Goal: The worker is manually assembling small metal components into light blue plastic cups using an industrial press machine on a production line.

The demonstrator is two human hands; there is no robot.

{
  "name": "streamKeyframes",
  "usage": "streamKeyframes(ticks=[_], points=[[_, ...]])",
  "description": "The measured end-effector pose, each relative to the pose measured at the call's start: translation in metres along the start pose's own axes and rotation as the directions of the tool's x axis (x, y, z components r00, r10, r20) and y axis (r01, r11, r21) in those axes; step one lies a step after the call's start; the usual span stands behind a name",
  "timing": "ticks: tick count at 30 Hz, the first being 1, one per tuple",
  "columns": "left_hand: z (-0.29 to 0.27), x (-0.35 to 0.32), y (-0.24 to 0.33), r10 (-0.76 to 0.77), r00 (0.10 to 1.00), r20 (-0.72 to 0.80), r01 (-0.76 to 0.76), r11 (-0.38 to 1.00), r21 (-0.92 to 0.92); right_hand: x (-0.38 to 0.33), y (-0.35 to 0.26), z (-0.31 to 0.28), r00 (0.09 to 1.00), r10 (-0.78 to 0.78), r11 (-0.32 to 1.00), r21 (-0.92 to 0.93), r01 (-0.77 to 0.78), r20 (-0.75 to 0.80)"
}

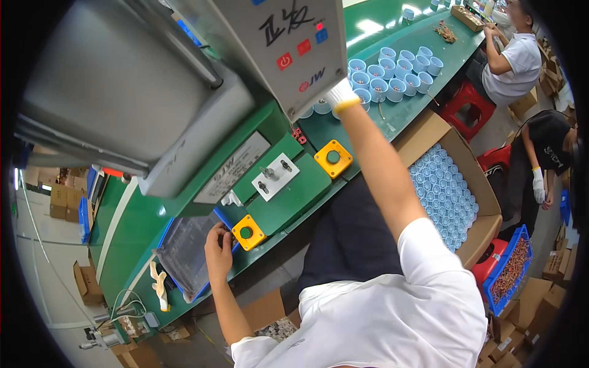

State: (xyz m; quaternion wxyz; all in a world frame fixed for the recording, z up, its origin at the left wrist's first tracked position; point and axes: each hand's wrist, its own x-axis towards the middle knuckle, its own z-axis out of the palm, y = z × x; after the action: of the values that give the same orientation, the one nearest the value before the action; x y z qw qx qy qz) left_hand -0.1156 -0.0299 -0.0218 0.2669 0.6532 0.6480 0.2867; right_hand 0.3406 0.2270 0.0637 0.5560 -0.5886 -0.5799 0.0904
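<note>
My bare left hand (pixel 218 251) is at the near right corner of a blue tray (pixel 184 288) with a grey, worn bottom, beside a yellow button box (pixel 248 233) with a green button. Its fingers are curled toward the thumb, and whatever lies between them is too small to make out. My right hand (pixel 341 96), in a white glove with a yellow cuff, reaches past the grey control panel (pixel 300 55), which hides its fingers. Light blue cups (pixel 378 89) with small pieces inside stand around it. Between my arms, a white fixture plate (pixel 275 176) with metal pins sits on the green press.
A second yellow button box (pixel 333 158) is mounted right of the fixture. By my right side stands a carton (pixel 485 236) full of light blue cups. Beyond it is a blue crate (pixel 509 270) of small reddish parts. A glove (pixel 159 286) lies left of the tray. Two people sit at right.
</note>
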Motion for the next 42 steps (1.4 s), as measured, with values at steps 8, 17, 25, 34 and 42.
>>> streamKeyframes(ticks=[8, 17, 25, 34, 42], points=[[0.0, -0.005, -0.006, 0.089, 0.994, -0.063, -0.082, 0.992, 0.094, 0.083, 0.091, 0.059, 0.892, -0.07, 0.773, -0.54, 0.331, 0.447], [0.002, 0.005, 0.011, 0.094, 0.994, -0.054, -0.088, 0.99, 0.108, 0.059, 0.096, 0.027, 0.767, -0.374, 0.68, -0.408, 0.609, 0.521], [0.005, 0.003, -0.003, 0.123, 0.989, -0.078, -0.118, 0.99, 0.076, -0.032, -0.002, -0.054, 0.74, -0.673, 0.739, -0.059, 0.671, -0.002], [-0.003, -0.006, 0.0, 0.015, 0.999, -0.042, -0.012, 0.997, 0.075, 0.005, 0.017, 0.016, 0.911, -0.305, 0.866, -0.318, 0.387, 0.278], [0.005, 0.001, -0.007, 0.078, 0.995, -0.059, -0.069, 0.987, 0.146, 0.054, 0.092, 0.09, 0.801, -0.219, 0.7, -0.483, 0.526, 0.557]])
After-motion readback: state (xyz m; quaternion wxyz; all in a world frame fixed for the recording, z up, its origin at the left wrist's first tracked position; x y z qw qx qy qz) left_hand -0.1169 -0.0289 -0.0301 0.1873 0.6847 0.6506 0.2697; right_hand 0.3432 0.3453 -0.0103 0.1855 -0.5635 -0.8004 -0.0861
